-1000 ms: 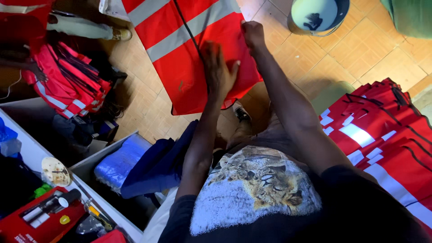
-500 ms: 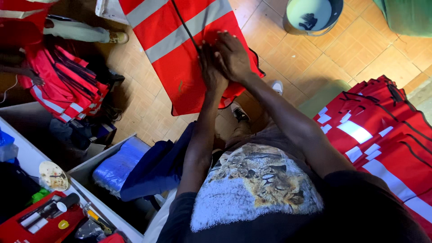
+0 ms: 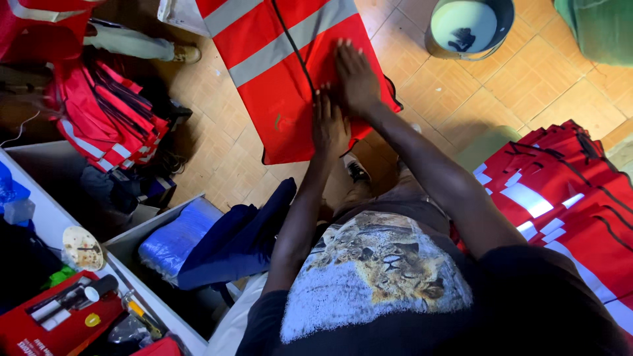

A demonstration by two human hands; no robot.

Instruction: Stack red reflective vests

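Two hands flatten a red reflective vest spread out in front of a seated person.
Left hand [image 3: 330, 128] and right hand [image 3: 357, 80], fingers spread, press the vest [image 3: 283, 72]; smoothing seems underway, folding likely needs an edge gripped.

1. The red vest [image 3: 283, 72] runs off the top edge, so its upper part is out of sight.
2. The left hand [image 3: 330, 125] and right hand [image 3: 356, 79] lie flat on it, covering the cloth beneath; their palms cannot be seen.
3. The bucket [image 3: 471, 26] is cut by the top edge.
4. The green cloth [image 3: 597, 29] is clipped at the top right corner; what it is cannot be told.
5. The pile of folded vests [image 3: 573, 191] runs past the right edge.
6. The red box [image 3: 59, 316] at the bottom left is cut off, and its small contents are too small to make out.
7. A shoe [image 3: 356, 170] shows only partly, behind the left forearm.
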